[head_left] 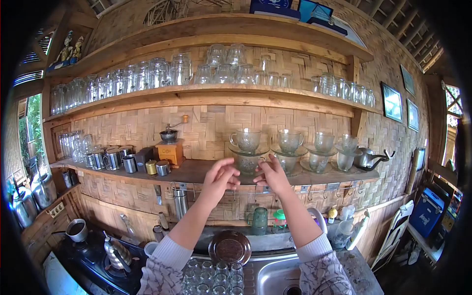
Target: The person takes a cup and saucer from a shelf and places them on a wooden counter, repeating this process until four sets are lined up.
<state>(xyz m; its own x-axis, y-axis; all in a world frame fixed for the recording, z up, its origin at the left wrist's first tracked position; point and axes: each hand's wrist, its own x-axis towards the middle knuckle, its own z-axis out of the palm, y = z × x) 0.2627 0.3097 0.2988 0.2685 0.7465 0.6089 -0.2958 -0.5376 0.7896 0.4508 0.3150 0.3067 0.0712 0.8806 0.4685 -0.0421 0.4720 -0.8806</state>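
Note:
My left hand [222,177] is raised before the lower shelf, its fingers loosely bent and apart, with nothing in them. Facing it, my right hand [272,176] has its fingers spread, and they overlap the edge of the lower glass cup [247,165] in this view. That cup stands between my hands. On top of it rests a glass saucer [250,152] bearing another clear glass cup [247,140]. Just to the right, a similar stack has an upper cup [290,141], with its lower cup partly hidden behind my right hand.
More cup stacks and a metal kettle [368,158] continue along the lower shelf [201,168]. A coffee grinder [169,152] and steel mugs stand left. Hooks hang under the shelf edge. Below are a sink [280,275], upturned small glasses [214,278] and a stove [91,260].

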